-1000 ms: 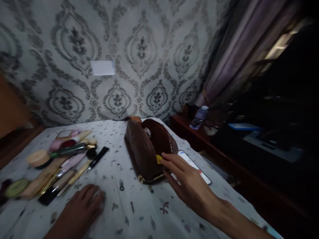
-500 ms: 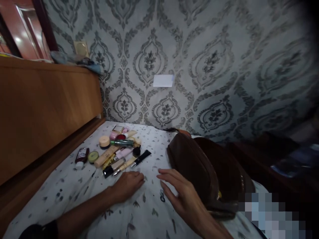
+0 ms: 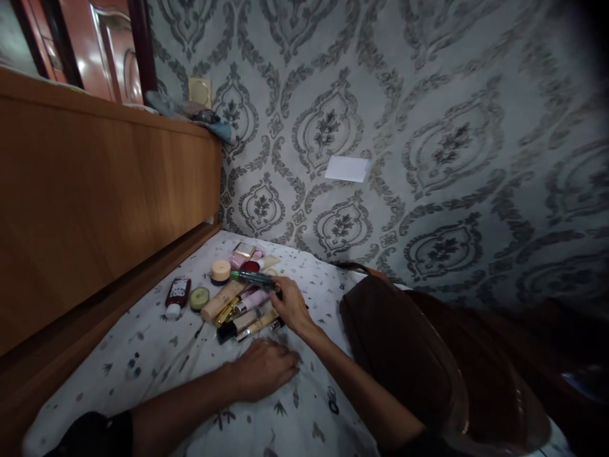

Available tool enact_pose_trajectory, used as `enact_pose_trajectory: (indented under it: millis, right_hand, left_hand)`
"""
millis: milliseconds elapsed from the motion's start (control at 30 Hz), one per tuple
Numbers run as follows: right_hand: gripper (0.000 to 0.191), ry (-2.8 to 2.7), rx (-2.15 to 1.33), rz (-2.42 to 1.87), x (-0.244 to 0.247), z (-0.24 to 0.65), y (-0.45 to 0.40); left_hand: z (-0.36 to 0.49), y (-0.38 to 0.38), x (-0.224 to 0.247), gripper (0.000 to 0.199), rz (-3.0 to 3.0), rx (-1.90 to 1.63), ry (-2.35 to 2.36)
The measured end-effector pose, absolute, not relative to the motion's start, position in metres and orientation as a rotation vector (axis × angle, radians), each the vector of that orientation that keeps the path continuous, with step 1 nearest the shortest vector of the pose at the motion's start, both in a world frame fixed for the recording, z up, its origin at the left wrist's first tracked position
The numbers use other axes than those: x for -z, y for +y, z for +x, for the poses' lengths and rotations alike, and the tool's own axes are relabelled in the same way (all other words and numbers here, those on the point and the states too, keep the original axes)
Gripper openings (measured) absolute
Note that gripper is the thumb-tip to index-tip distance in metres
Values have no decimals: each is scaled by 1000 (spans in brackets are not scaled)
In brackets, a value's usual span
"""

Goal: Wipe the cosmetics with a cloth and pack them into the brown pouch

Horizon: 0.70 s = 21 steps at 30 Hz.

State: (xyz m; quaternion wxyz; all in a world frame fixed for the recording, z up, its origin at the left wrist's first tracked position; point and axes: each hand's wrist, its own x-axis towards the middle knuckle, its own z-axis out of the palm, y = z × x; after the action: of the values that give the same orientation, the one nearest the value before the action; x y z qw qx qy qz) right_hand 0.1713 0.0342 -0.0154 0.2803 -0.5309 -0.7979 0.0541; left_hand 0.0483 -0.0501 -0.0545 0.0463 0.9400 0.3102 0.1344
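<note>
My right hand [image 3: 292, 308] reaches over the right side of a pile of cosmetics, its fingers closed round a small black jar [image 3: 278, 293] that they mostly hide. Just left of those fingers lies a green tube [image 3: 252, 278]. My left hand [image 3: 266, 370] rests palm down on the patterned sheet [image 3: 290, 419], fingers loosely bent and holding nothing. Between the hands and the pile's front lie a black-capped foundation bottle [image 3: 242, 322] and a slim beige tube with a silver cap [image 3: 257, 324]. A beige tube [image 3: 222, 301] and a peach-lidded jar [image 3: 220, 271] are farther left.
A brown leather bag [image 3: 394, 349] stands open on the right. At the pile's left are a dark red bottle [image 3: 177, 297] with a white cap and a green round jar [image 3: 199, 298]. A wooden bed board [image 3: 109, 197] borders the left; a patterned wall [image 3: 328, 127] rises behind.
My right hand has moved forward and left from beside the bag to the cosmetics, closing on the small black jar. My left hand stays on the sheet. The view has turned left.
</note>
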Motion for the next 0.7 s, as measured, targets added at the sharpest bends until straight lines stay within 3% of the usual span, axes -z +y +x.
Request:
enact_pose_trajectory:
  millis: [333, 700]
  right_hand:
    - [33, -2294, -28, -1522, 30, 153, 82]
    - [29, -2306, -38, -1553, 26, 164, 58]
  left_hand:
    - [43, -49, 56, 18, 2884, -451, 893]
    - [42, -49, 54, 20, 2894, -479, 894]
